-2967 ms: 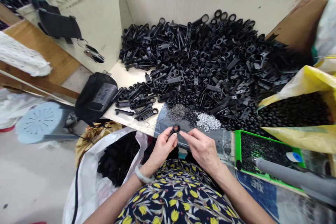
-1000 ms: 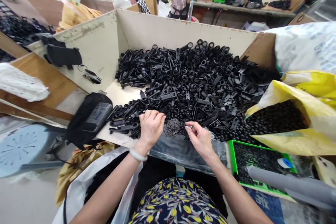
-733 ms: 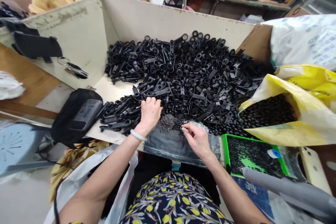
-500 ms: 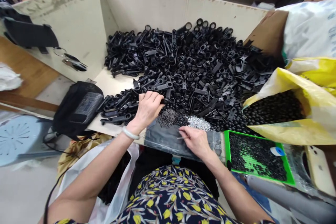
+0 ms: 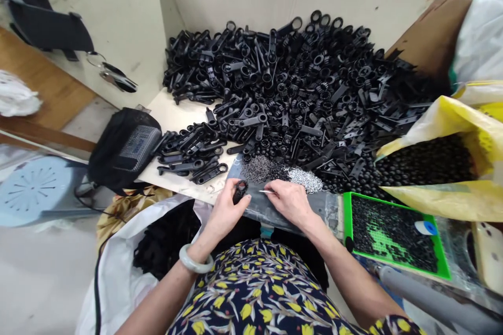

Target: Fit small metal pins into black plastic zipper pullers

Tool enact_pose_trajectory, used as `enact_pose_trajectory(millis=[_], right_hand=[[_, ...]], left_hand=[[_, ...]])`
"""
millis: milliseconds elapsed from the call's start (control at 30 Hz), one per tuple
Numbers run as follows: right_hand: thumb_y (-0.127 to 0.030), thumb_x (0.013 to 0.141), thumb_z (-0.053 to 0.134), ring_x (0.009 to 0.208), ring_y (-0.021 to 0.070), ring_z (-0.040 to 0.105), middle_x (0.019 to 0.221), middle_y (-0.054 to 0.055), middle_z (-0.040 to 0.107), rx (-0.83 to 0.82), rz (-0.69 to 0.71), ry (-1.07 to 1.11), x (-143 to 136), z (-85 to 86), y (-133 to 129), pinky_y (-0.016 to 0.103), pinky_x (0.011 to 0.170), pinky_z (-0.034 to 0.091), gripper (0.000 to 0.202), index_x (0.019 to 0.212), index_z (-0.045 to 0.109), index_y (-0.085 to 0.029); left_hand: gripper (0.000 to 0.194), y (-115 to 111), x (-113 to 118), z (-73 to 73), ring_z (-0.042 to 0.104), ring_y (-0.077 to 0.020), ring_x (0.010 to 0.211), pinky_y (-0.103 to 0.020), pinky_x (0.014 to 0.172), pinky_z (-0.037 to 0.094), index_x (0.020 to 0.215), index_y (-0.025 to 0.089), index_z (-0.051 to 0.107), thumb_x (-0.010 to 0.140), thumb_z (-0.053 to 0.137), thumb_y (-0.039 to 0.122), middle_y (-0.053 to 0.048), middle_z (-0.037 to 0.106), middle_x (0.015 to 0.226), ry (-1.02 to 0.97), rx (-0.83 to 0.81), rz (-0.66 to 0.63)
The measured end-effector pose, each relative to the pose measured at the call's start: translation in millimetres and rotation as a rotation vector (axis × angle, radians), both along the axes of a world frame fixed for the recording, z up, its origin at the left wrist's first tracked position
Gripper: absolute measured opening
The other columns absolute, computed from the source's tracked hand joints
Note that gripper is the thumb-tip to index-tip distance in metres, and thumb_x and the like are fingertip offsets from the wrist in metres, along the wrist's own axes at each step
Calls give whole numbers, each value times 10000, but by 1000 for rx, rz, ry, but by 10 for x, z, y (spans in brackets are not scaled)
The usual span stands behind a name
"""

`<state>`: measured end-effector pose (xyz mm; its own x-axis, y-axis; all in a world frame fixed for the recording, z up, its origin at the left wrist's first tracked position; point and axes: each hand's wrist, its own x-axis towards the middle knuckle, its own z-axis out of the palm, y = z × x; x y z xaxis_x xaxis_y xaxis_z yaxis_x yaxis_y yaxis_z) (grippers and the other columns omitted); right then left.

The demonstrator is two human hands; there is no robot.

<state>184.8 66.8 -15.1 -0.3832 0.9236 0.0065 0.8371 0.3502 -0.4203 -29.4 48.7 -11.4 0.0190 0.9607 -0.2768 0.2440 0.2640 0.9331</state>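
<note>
My left hand (image 5: 229, 208) is closed around a black plastic ring-ended part (image 5: 240, 190), its ring facing up, above the front edge of the grey work pad (image 5: 271, 205). Close by on the right, my right hand (image 5: 290, 201) pinches a thin, light-coloured metal pin (image 5: 264, 191) that points left towards the ring. Just beyond my hands lie a small heap of dark grey pins (image 5: 257, 168) and a heap of shiny silver pins (image 5: 305, 180). Black lever-like parts (image 5: 192, 159) lie in a loose pile to the left of the pad.
A big heap of black plastic parts (image 5: 271, 78) fills the bin behind. At right are a green tray (image 5: 348, 225) of tiny black pieces and a yellow bag (image 5: 428, 196) with round black pieces. A black pouch (image 5: 121, 149) stands left; a white sack (image 5: 118, 251) hangs below.
My left hand has drawn back from the pile towards me, bringing a black ring-ended part beside my right hand. The right hand keeps its pin. The camera view has shifted.
</note>
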Motion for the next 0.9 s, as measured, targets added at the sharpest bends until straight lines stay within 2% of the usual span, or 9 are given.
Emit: enact_pose_trajectory(millis=[67, 133, 233, 333, 467, 600, 767, 900], right_hand=[[-243, 1017, 569, 884, 165, 726, 1003, 18, 781, 7, -18, 48, 56, 25, -92, 258, 743, 469, 172, 1090, 724, -256], [-251, 1027, 542, 864, 163, 726, 992, 22, 780, 33, -93, 124, 134, 39, -174, 262, 753, 485, 193, 1078, 729, -249], [-279, 1032, 529, 836, 160, 716, 956, 19, 767, 36, -200, 229, 233, 47, -253, 264, 758, 497, 201, 1042, 727, -248], [-298, 1037, 533, 825, 162, 696, 919, 23, 733, 26, -223, 257, 247, 44, -284, 264, 765, 499, 201, 1048, 726, -246], [-287, 1039, 541, 834, 154, 677, 951, 28, 698, 27, -213, 276, 158, 24, -284, 258, 787, 497, 195, 1063, 728, -237], [-273, 1037, 547, 835, 153, 668, 962, 29, 690, 29, -220, 280, 71, -13, -259, 253, 780, 493, 186, 1062, 727, -229], [-259, 1043, 529, 825, 152, 665, 966, 37, 689, 26, -192, 254, 22, -48, -215, 247, 755, 492, 203, 1080, 725, -221], [-230, 1039, 539, 846, 156, 669, 975, 36, 687, 29, -191, 297, -17, -43, -155, 250, 770, 489, 184, 1047, 722, -215]], left_hand=[[185, 5, 6, 25, 649, -187, 827, -280, 748, 456, 991, 216, 615, 827, 677, 274, -12, 705, 893, 185, 37, -36], [61, 30, 29, 78, 626, -188, 764, -278, 709, 420, 858, 216, 631, 856, 639, 277, 2, 680, 777, 353, 42, -102], [197, 71, 121, 132, 562, -171, 621, -273, 619, 344, 706, 217, 600, 888, 614, 291, 17, 603, 620, 502, 68, -177], [215, 109, 257, 113, 579, -183, 598, -286, 598, 305, 724, 221, 636, 922, 599, 298, -10, 643, 628, 639, 126, -247], [171, 161, 396, 48, 671, -223, 676, -299, 590, 284, 860, 231, 695, 962, 586, 314, -61, 745, 767, 803, 209, -329], [147, 174, 407, -6, 702, -235, 715, -303, 589, 300, 883, 224, 696, 966, 589, 280, -70, 768, 824, 831, 233, -362], [156, 83, 315, -68, 714, -210, 772, -283, 660, 391, 1045, 226, 711, 984, 571, 258, -60, 782, 903, 663, 307, -267], [137, -58, 267, -59, 683, -184, 696, -274, 661, 408, 939, 208, 713, 969, 582, 236, -29, 750, 788, 585, 279, -183]])
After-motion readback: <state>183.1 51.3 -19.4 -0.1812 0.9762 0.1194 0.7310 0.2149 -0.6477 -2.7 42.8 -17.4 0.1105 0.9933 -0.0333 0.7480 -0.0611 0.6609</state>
